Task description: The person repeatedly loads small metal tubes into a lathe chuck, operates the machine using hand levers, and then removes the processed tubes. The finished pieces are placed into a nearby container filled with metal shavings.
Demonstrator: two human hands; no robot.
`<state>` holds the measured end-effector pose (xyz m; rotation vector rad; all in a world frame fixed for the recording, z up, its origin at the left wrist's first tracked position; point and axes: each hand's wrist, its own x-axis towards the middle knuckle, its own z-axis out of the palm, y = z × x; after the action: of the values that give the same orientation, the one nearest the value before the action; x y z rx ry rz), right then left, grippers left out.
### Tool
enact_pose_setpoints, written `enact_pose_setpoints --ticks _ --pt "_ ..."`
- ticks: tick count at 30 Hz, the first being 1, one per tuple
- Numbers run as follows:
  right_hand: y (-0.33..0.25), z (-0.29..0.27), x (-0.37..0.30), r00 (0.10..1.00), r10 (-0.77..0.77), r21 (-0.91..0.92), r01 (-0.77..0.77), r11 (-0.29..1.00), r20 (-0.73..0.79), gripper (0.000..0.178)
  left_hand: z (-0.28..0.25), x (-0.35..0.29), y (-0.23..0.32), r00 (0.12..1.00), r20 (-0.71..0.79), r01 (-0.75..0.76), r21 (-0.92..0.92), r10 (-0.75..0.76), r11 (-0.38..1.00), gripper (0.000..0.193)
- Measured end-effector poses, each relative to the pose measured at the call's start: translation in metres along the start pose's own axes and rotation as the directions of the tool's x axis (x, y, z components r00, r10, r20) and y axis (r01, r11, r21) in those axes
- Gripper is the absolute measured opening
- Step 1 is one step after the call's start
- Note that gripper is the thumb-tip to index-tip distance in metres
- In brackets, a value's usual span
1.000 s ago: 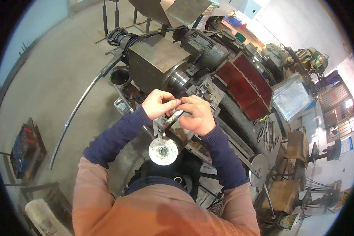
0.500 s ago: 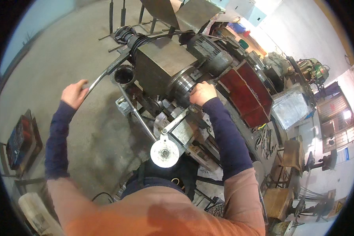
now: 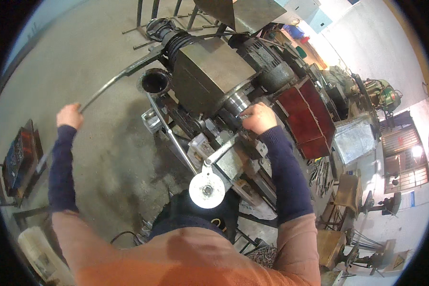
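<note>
A long metal lever (image 3: 108, 86) reaches out from the left rear of a greasy lathe-like machine (image 3: 190, 86). My left hand (image 3: 69, 116) is wrapped round it, far out to the left. Beyond my left forearm shows a pale bar end (image 3: 42, 164); whether it belongs to the lever I cannot tell. My right hand (image 3: 260, 118) is at the open end of a shiny metal ring (image 3: 237, 103) on the machine's spindle. Its fingers are curled together, and what they hold, if anything, is hidden. Nearer me is a round white handwheel (image 3: 207, 190) with a crank arm (image 3: 222, 148).
An electric motor (image 3: 267, 66) and a dark red box (image 3: 306, 119) stand right of the machine. Loose tools (image 3: 322, 177) lie further right, below a plastic-wrapped bundle (image 3: 354, 138). On the left a tray (image 3: 21, 162) stands above the concrete floor (image 3: 105, 157).
My left hand has moved outward to the left with the lever. My right hand stays by the ring, turned slightly so more of the ring shows. The whole view has shifted a little.
</note>
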<state>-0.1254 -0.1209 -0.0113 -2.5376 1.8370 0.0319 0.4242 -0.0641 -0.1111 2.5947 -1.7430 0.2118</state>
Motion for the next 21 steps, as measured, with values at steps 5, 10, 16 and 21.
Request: enact_pose_setpoints --ticks 5,10,16,21 --pt "-0.006 -0.008 -0.004 0.997 -0.063 0.051 0.064 0.997 -0.034 0.032 -0.015 0.093 -0.023 0.993 0.028 0.111 0.091 -0.114 0.990 0.023" --pt "0.001 0.000 -0.001 0.999 -0.039 0.047 0.040 0.998 -0.027 0.034 0.008 0.127 -0.035 0.959 0.065 0.272 0.043 -0.275 0.961 0.024" --pt "0.004 -0.024 -0.052 0.871 -0.215 0.075 0.275 0.959 -0.441 0.037 0.029 0.067 0.073 0.648 -0.753 -0.594 -0.404 0.117 0.696 0.026" --pt "0.033 -0.036 -0.177 0.869 0.012 0.158 0.076 0.984 -0.494 0.041 0.174 0.029 0.180 0.930 0.114 -0.198 -0.646 0.350 0.738 0.035"
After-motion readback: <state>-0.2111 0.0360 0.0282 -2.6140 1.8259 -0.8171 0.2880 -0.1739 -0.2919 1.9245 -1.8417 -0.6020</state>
